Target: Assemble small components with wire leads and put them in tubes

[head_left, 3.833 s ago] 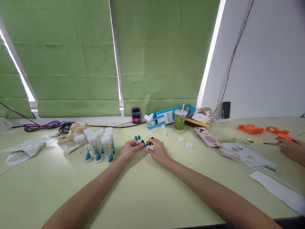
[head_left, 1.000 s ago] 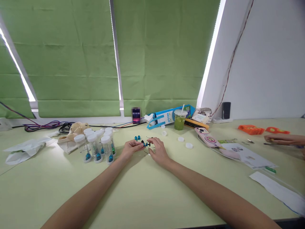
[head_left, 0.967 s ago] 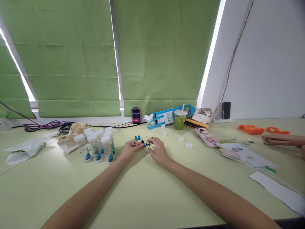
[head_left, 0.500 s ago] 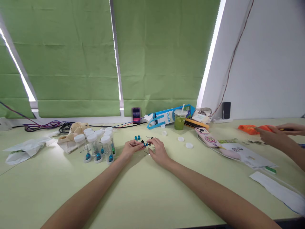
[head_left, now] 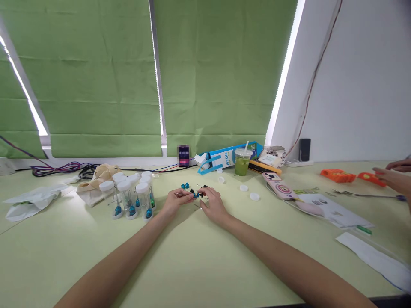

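In the middle of the table my left hand [head_left: 175,201] pinches a small blue-and-black metal part [head_left: 197,195] between thumb and fingertips. From the other side my right hand [head_left: 214,204] closes its fingers on the same piece; its exact kind is too small to make out. Just behind the hands sit small blue metal pieces [head_left: 185,185]. A thin rod [head_left: 198,206] lies on the table between my hands. Left of them stand several clear tubes [head_left: 131,201] with white caps and blue pieces inside.
White caps [head_left: 254,196] lie right of my hands, near a green drink cup [head_left: 241,164] and a blue bag [head_left: 221,158]. A pink phone [head_left: 280,185] rests farther right. Another person's hand [head_left: 393,179] is beside orange plastic pieces [head_left: 338,175]. A cloth pouch [head_left: 93,188] lies behind the tubes.
My hands and the part stay almost in place. At the right, the other person's hands have drawn back rightward, leaving the orange pieces on the table and a long thin tool in view.
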Demonstrator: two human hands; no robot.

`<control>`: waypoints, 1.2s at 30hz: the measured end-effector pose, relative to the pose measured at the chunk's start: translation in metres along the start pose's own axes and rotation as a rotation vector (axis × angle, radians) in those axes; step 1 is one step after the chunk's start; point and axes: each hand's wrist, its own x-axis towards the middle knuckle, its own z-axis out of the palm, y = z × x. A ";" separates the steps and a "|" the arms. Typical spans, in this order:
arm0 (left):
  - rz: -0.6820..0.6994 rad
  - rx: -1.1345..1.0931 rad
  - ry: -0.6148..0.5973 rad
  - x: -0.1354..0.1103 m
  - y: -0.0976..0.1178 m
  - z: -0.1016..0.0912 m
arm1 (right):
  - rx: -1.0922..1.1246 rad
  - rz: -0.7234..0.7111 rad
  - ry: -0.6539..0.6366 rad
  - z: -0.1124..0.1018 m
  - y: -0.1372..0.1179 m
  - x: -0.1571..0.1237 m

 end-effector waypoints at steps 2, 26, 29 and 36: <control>0.006 -0.003 -0.002 -0.001 0.001 0.001 | 0.003 0.001 0.000 0.001 0.000 0.000; -0.003 -0.005 -0.014 -0.001 0.000 0.002 | -0.008 0.018 -0.007 0.004 0.004 0.000; -0.010 0.000 -0.004 -0.001 0.000 0.002 | -0.017 0.025 0.001 0.004 0.003 0.000; -0.029 0.020 0.017 -0.001 0.003 0.002 | -0.029 0.033 0.064 -0.002 -0.003 0.001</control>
